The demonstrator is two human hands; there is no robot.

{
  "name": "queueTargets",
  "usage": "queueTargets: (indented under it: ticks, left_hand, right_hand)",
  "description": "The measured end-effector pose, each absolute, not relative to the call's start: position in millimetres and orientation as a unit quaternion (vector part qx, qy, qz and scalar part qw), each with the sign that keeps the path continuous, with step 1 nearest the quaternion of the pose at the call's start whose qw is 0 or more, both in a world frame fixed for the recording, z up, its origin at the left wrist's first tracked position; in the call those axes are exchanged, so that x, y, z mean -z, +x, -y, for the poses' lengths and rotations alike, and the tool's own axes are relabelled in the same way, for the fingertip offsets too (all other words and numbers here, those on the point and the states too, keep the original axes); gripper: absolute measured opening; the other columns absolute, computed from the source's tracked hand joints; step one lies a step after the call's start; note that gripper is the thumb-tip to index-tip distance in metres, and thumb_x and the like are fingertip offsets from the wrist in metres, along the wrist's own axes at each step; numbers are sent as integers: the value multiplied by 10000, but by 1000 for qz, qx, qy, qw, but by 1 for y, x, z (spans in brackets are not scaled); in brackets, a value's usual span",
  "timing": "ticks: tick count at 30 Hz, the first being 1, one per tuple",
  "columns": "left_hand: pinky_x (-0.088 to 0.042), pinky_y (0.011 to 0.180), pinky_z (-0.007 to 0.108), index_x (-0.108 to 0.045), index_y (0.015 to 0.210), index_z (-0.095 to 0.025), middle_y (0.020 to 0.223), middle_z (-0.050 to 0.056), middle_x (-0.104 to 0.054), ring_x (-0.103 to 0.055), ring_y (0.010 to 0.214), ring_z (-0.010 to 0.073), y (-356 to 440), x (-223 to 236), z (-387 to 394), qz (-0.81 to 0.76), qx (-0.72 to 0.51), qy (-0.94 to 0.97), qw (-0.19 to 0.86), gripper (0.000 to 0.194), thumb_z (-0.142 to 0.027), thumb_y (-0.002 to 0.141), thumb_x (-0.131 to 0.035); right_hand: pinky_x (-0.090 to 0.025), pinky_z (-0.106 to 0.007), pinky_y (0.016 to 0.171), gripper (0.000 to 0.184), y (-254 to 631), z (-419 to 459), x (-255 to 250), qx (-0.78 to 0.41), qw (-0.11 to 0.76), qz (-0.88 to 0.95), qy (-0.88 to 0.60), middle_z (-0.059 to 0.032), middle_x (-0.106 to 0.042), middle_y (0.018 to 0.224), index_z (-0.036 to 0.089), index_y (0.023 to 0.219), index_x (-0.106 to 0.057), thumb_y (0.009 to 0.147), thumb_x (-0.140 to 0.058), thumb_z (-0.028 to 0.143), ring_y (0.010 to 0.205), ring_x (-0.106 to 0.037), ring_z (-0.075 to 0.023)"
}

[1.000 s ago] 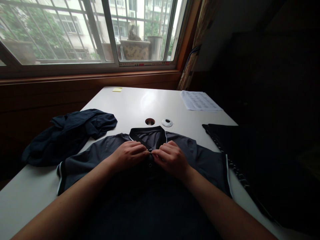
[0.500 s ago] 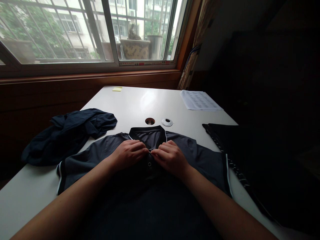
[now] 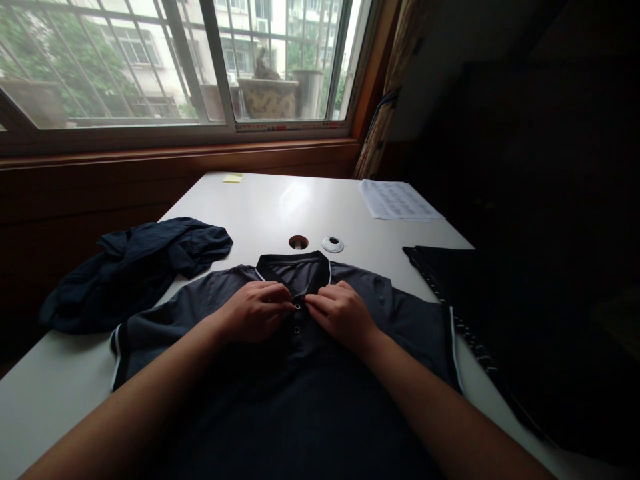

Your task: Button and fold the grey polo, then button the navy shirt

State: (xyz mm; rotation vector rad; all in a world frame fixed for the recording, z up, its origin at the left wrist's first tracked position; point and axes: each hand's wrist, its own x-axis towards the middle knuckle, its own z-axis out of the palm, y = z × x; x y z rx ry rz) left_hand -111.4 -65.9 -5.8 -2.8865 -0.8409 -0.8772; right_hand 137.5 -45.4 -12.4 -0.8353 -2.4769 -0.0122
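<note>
Now baring upper button (image 3: 297, 307) on polo shirt (image 3: 300, 400) between left hand (image 3: 254, 311) and right hand (image 3: 346, 316); bunching fingers (image 3: 323, 305) beside it, can't tell if clamped.

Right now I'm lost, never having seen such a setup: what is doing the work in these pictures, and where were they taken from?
There is no robot: these are a person's bare hands. Every picture comes from one camera worn on the head, looking forward and down.

A dark short-sleeved shirt lies spread on a white table. The left hand and right hand have their fingers at its front, either side of a button below the collar; how firmly they grip is unclear.

Around it lie crumpled dark cloth on the left, more dark fabric on the right, and, farther back, printed sheets and a yellow note.
</note>
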Motion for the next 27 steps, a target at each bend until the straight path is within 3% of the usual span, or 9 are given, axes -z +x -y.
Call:
queueTargets:
  ticks: [13, 27]
  left_hand:
    - [-517, 681, 279, -726, 1010, -232, 941, 53, -686, -638, 773, 152, -113, 9, 61, 285, 259, -923, 7, 283, -117, 856, -518]
    - [-519, 687, 271, -749, 1030, -266, 898, 34, -669, -648, 761, 138, -116, 10, 61, 263, 270, -924, -60, 297, -123, 838, -574]
  right_hand:
    - [-339, -331, 767, 121, 138, 44, 14, 6, 254, 895, -365, -20, -710, 782, 206, 970, -735, 944, -617, 216, 764, -646, -171]
    - [-350, -325, 766, 104, 138, 42, 16, -17, 233, 900, -369, -25, -723, 814, 209, 934, -735, 923, -632, 197, 786, -649, -171]
